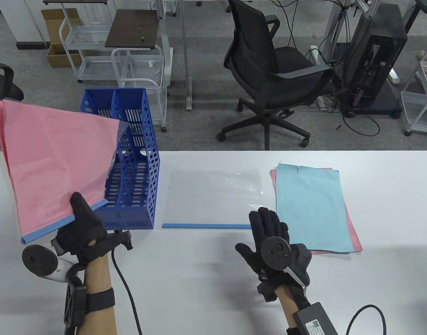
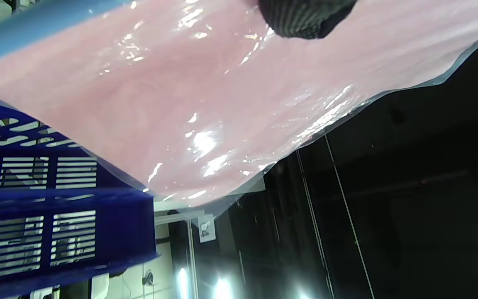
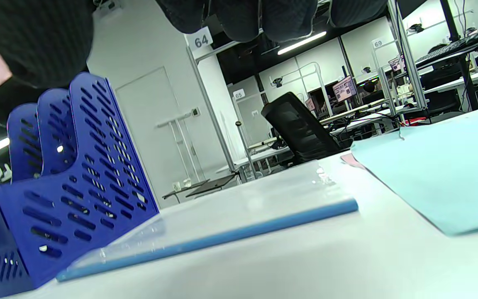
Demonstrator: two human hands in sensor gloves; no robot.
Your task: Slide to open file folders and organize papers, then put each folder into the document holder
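Observation:
My left hand (image 1: 78, 211) grips a clear folder full of pink paper (image 1: 56, 157) by its blue spine bar (image 1: 65, 221) and holds it tilted in the air. The folder hangs at the left side of the blue document holder (image 1: 136, 167), partly in front of it. In the left wrist view the pink folder (image 2: 206, 104) hangs above the holder's wall (image 2: 56, 216), with a fingertip (image 2: 305, 16) on it. An empty clear folder (image 1: 213, 195) lies flat mid-table, its blue spine (image 1: 206, 226) toward me. My right hand (image 1: 266, 223) is open at that spine's right end, empty.
A stack of light blue and pink sheets (image 1: 311, 206) lies to the right of the clear folder. Beyond the table's far edge stand a black office chair (image 1: 269, 69), a computer tower (image 1: 374, 59) and white carts (image 1: 136, 62). Glove cables trail off the near edge.

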